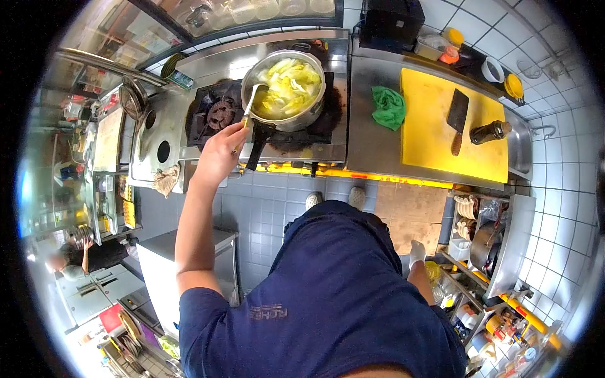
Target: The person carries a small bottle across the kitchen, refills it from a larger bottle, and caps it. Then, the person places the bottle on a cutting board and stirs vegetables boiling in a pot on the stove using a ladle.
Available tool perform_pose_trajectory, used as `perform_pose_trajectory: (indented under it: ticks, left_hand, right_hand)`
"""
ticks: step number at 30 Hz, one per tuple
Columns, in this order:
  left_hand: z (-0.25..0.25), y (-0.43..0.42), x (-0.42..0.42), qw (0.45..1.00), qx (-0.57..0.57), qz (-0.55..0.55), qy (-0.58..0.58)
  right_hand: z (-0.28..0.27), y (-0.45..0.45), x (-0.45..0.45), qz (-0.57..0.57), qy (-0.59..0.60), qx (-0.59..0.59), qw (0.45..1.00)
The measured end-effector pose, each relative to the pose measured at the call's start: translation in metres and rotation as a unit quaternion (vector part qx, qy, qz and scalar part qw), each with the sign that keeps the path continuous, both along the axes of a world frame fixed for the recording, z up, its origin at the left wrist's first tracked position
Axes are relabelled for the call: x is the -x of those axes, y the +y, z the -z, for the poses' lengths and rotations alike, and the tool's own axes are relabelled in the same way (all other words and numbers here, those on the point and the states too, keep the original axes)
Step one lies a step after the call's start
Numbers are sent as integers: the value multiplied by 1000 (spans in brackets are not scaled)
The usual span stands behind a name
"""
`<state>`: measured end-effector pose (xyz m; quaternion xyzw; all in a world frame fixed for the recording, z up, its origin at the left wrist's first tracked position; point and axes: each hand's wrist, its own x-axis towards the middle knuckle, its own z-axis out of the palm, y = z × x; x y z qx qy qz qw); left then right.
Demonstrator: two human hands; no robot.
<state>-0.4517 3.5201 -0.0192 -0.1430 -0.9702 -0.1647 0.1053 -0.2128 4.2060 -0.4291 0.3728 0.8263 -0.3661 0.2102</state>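
My left hand (224,151) is closed around the handle of a long metal ladle (251,104). The ladle's head dips into the left side of a metal pot (321,104), so its exact shape is partly hidden. Pale yellow-green leafy vegetables (290,85) lie in liquid in the pot, which sits on a stove burner. The pot's dark handle (257,148) points down, close to my left hand. Hanging low at my side, away from the counter, my right hand (416,252) looks pale and blurred. Its fingers cannot be made out.
A second burner (222,114) stands left of the pot. On the right counter, a yellow cutting board (428,138) carries a cleaver (458,110) and a dark bottle (488,132). A green cloth (388,107) lies beside the board. Another person (79,261) is at far left.
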Motion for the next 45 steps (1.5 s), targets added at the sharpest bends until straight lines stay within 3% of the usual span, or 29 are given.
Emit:
perform_pose_trajectory:
  ticks: [7,10,17,24,33,39,45]
  left_hand:
    - [11,17,5,995,-33,-39,81]
    - [36,18,18,996,-39,-33,68]
    - [50,35,28,994,-21,-46,99]
    - [73,50,49,993,-29,-5,113]
    - [72,46,56,998,-42,28,43]
    - [51,38,58,998,-48,30,11]
    - [21,37,33,994,-51,3,94]
  right_hand:
    - [-33,-11,27,17,40,-33,999]
    - [14,13,14,-132,14,-50,990]
    - [-28,-15,10,41,5,-5,999]
    - [-1,4,8,-8,-13,-27,1000]
    - [-52,-31,32,64,0,7,998]
    - [-44,-32,35,80,0,14,997]
    - [0,-10,12,59,2,-10,998]
